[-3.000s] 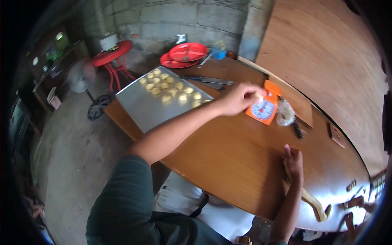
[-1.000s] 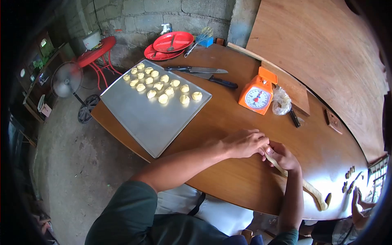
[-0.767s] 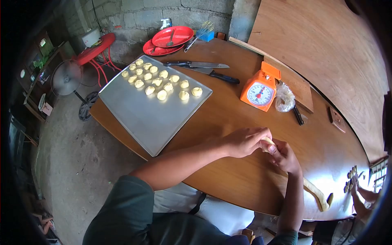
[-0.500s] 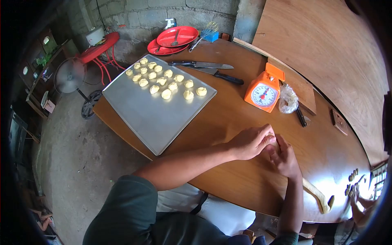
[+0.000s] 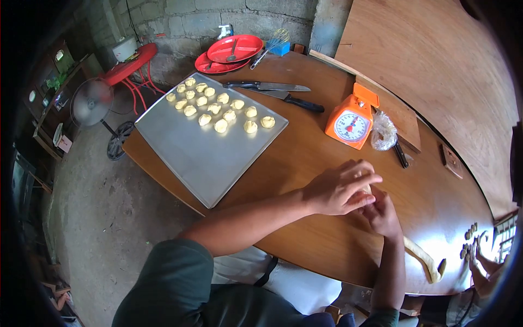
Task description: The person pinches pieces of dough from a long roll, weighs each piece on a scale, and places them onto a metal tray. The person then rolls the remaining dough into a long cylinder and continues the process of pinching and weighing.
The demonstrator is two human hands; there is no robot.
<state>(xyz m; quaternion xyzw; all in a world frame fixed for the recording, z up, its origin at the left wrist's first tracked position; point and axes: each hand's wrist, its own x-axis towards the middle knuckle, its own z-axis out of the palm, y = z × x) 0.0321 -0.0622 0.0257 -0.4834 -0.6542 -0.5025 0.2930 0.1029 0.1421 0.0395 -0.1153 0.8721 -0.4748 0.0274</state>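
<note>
Over the front of the table, my left hand [image 5: 344,188] and my right hand [image 5: 380,212] meet around a small piece of pale dough [image 5: 366,189], which is mostly hidden by the fingers. My left thumb presses at the dough while its other fingers reach over the top. The right hand's fingers are curled about it from the side. Left of my hands lies a metal baking tray [image 5: 201,163] with several knotted dough pieces [image 5: 220,126] on its far half. A long dough rope [image 5: 422,254] rests beyond my right forearm.
Behind my hands stands an orange kitchen scale [image 5: 351,125], beside a crumpled plastic bag [image 5: 384,132] and a black-handled knife [image 5: 401,155]. Two knives [image 5: 289,94] lie by the tray, near red plates [image 5: 234,50] and a whisk [image 5: 276,42]. Another person's hands [image 5: 479,267] work at far right.
My left hand's fingers have lifted and spread a little from their closed wrap around the dough. My right hand stays nearly in place. The view has shifted very slightly.
</note>
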